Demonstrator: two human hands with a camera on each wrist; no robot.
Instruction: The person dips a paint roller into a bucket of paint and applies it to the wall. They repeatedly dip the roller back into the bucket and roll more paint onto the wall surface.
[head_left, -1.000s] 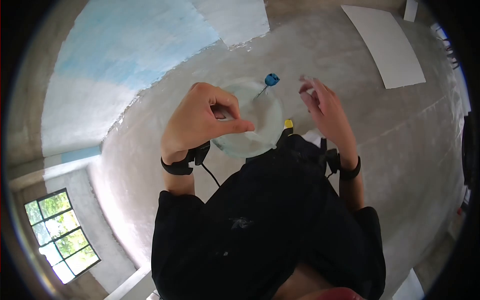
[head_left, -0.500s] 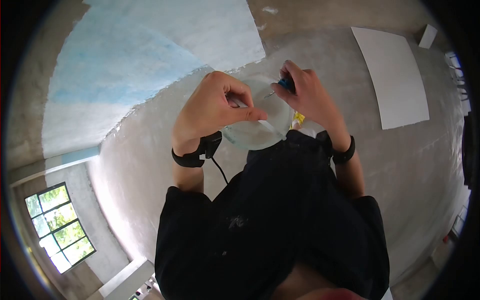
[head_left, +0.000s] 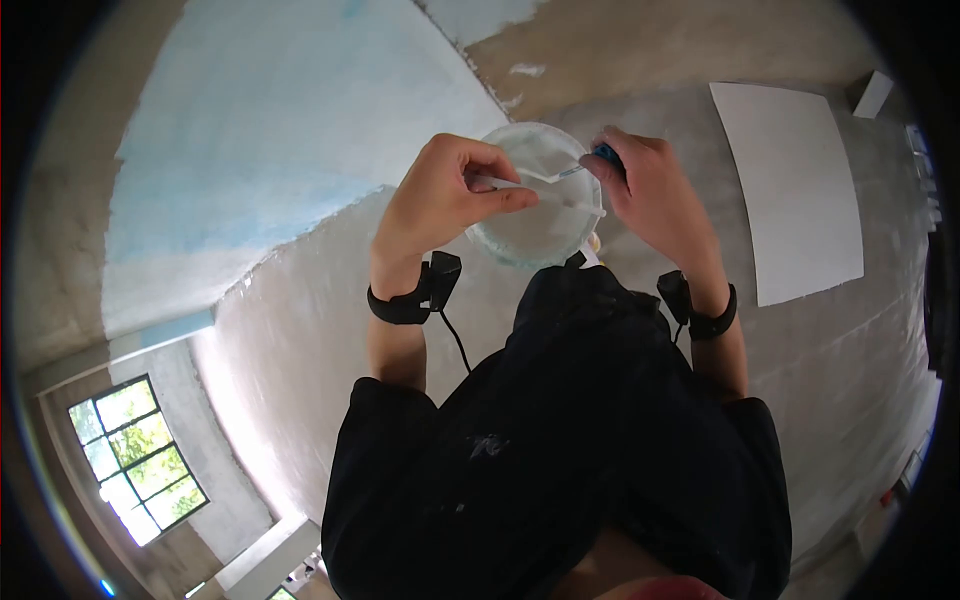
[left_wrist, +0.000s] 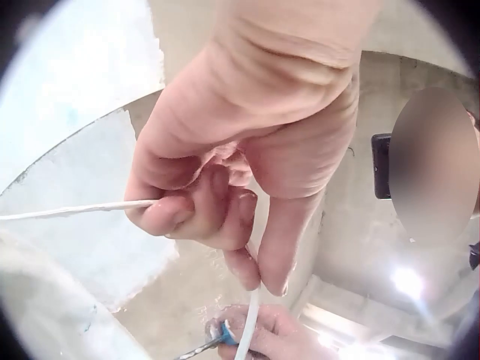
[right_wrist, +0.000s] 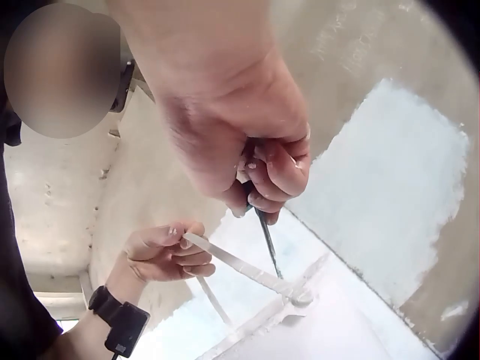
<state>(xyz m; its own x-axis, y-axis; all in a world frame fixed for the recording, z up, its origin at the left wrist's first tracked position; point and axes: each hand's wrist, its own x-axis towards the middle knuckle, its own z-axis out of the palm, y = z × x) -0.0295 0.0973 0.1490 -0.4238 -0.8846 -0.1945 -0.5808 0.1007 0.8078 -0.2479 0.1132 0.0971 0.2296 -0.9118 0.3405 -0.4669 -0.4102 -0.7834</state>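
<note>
"One question: what does the left grip (head_left: pixel 440 198) hold?"
"A white handle (head_left: pixel 572 204), pinched; the right grip (head_left: pixel 660 195) wraps a blue-handled tool (head_left: pixel 606 154)."
"Where's the bucket (head_left: pixel 500 245)?"
"Between both grips, the blue-handled tool pointing left over it."

No lettering is legible: pale scrawl (right_wrist: pixel 341 34) on the brown wall (right_wrist: pixel 330 94) at one o'clock, right wrist view, and a tiny mark (right_wrist: pixel 120 347) on the black wrist device (right_wrist: pixel 130 328) at seven o'clock.

A black-framed window (head_left: pixel 140 458) shows at left, a white sheet (head_left: pixel 790 195) right.
</note>
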